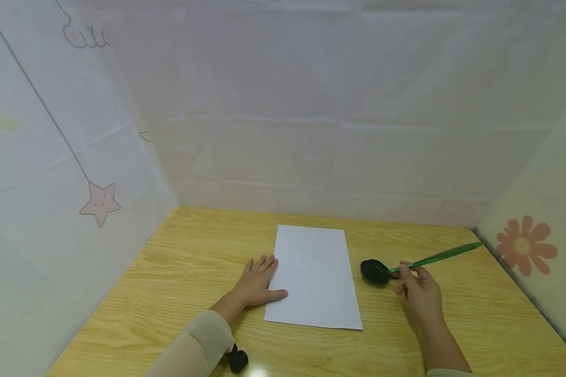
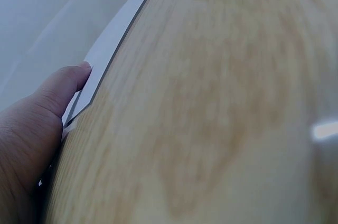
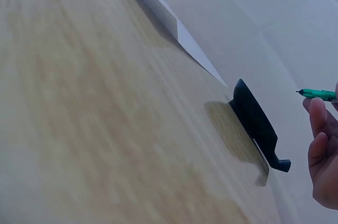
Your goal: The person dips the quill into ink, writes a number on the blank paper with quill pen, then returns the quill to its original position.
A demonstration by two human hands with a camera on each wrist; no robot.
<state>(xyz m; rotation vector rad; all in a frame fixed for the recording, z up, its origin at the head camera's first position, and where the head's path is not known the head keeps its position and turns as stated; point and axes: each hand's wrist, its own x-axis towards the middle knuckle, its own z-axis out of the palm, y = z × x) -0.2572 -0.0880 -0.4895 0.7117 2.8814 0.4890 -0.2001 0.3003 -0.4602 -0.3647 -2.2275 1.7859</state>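
A blank white sheet of paper lies on the wooden table. My left hand rests on its left edge with fingers spread and the thumb reaching onto the sheet. My right hand pinches a slim green pen with a long leaf-like end, to the right of the paper. Its dark writing tip shows in the right wrist view, where the pen points left. Just left of those fingers sits a black oval object with a narrow bent neck, between the paper and the right hand.
Beside the left sleeve is a small black rounded object at the near side of the table. A pale cloth backdrop stands along the back and both sides. In the right wrist view, a corner of the paper curves up off the table.
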